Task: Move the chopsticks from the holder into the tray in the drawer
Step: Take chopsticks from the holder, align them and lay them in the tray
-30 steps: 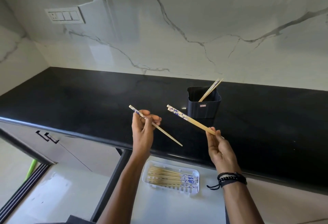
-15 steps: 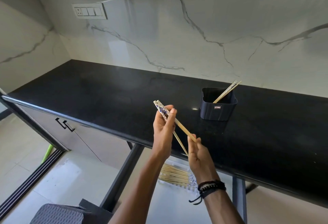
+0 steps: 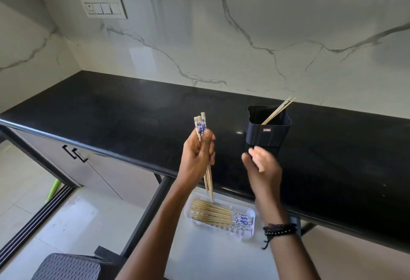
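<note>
Chopsticks, pale bamboo with blue-patterned tops (image 3: 202, 144), bunched upright in left hand (image 3: 197, 157), tips just above white plastic tray (image 3: 221, 233) below. Right hand (image 3: 261, 166) empty, loosely curled, near black square holder (image 3: 268, 133). Lay bundle flat, patterned ends matching tray's stack.
</note>
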